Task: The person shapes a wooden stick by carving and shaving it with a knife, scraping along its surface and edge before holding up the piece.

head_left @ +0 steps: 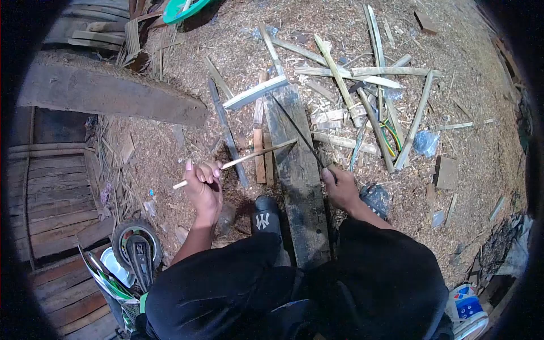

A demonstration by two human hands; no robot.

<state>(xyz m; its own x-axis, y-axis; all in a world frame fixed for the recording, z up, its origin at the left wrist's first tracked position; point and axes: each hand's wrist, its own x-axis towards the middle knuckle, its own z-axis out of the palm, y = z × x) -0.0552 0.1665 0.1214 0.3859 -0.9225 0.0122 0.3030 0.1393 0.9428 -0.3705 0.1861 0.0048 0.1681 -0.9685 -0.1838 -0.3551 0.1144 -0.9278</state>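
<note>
My left hand (205,184) is closed around a thin pale wooden stick (258,153), its thumb pointing up along one side. The stick's far tip lies over a worn wooden plank (300,187) that stretches away from between my legs. In the grip of my right hand (341,190), at the plank's right side, is a long, narrow dark knife (296,122). Its blade slants up and left across the plank, just past the stick's tip; whether the two touch I cannot tell. A pale split wood piece (256,92) lies across the plank's far end.
Several split wood strips (391,73) lie crossed on the shaving-covered floor at the right, beside a crumpled blue plastic bag (426,143). A thick beam (113,88) juts in from the left. A wheel (136,246) stands by my left leg. A green basin (184,10) sits far off.
</note>
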